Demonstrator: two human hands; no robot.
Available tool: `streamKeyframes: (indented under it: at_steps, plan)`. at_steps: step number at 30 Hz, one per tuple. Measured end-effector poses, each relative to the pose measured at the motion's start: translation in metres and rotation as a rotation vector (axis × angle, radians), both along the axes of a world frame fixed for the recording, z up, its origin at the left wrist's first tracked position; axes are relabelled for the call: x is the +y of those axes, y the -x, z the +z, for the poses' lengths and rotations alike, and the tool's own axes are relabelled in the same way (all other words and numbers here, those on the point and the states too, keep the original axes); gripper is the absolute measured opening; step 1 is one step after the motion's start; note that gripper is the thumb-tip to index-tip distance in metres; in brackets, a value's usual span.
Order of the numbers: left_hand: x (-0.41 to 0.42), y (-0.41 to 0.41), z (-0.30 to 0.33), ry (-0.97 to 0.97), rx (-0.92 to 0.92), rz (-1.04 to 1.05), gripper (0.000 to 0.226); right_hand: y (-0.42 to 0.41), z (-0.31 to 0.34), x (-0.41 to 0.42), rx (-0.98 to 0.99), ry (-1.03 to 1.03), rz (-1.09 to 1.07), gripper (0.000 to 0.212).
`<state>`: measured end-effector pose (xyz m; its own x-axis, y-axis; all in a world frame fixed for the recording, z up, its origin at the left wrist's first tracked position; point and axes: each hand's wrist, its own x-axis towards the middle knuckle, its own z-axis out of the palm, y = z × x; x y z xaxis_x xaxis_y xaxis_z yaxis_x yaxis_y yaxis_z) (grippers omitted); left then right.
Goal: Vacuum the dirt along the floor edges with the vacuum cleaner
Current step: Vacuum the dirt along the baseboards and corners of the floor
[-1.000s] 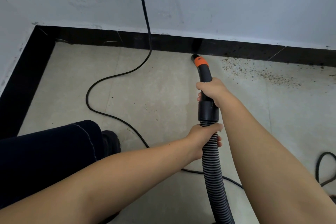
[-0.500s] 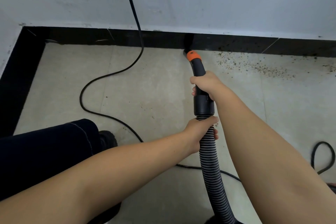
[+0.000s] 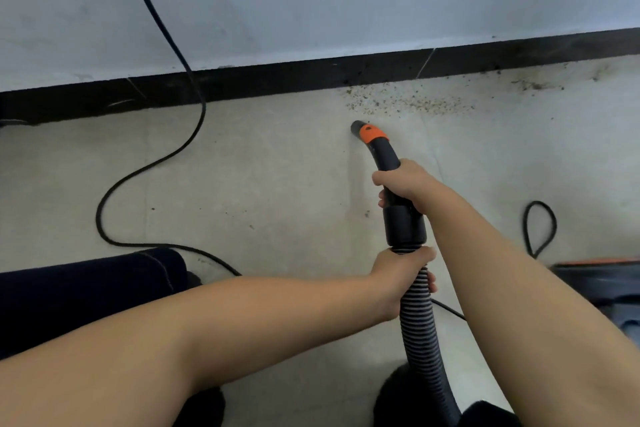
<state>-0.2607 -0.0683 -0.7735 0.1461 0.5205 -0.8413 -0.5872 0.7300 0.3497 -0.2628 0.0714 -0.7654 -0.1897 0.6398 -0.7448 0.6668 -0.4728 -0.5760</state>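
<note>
A black vacuum nozzle (image 3: 372,139) with an orange collar points at the beige floor, a short way in front of the black baseboard (image 3: 277,80). Brown dirt (image 3: 405,102) lies scattered along the baseboard just beyond and right of the nozzle tip. My right hand (image 3: 405,184) grips the black handle below the collar. My left hand (image 3: 401,274) grips the ribbed grey hose (image 3: 420,336) just under the black cuff. More specks of dirt (image 3: 533,84) sit further right by the wall.
A black power cable (image 3: 166,156) drops from a wall socket and snakes across the floor at left. A cable loop (image 3: 538,229) lies at right, near the vacuum body (image 3: 602,284). My dark trouser leg (image 3: 86,288) is at lower left.
The view has swung right and tilted. The nozzle has pulled back from the baseboard and now sits on open floor just short of the dirt patch. Both hands keep their grip.
</note>
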Motion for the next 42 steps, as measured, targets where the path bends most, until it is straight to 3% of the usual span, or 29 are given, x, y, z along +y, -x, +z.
streamKeyframes:
  at_steps: [7, 12, 17, 29, 42]
  plan:
    - [0.012, -0.015, 0.009, -0.022, 0.003, -0.088, 0.018, -0.036, 0.003, 0.011, -0.042, -0.025, -0.164, 0.021]
    - [0.008, -0.009, 0.004, -0.016, 0.019, 0.0, 0.029, -0.01, 0.005, 0.008, -0.02, -0.005, -0.068, 0.025]
    - [0.005, -0.002, -0.002, -0.006, 0.022, 0.042, 0.017, 0.005, 0.0, 0.004, -0.007, 0.006, 0.011, 0.024]
    - [0.053, 0.002, -0.008, -0.026, 0.02, -0.137, 0.018, -0.026, -0.008, 0.051, -0.03, -0.073, -0.241, 0.026]
    - [0.038, 0.005, -0.011, 0.007, 0.007, 0.025, 0.025, 0.006, -0.008, 0.036, -0.021, -0.064, -0.07, 0.026]
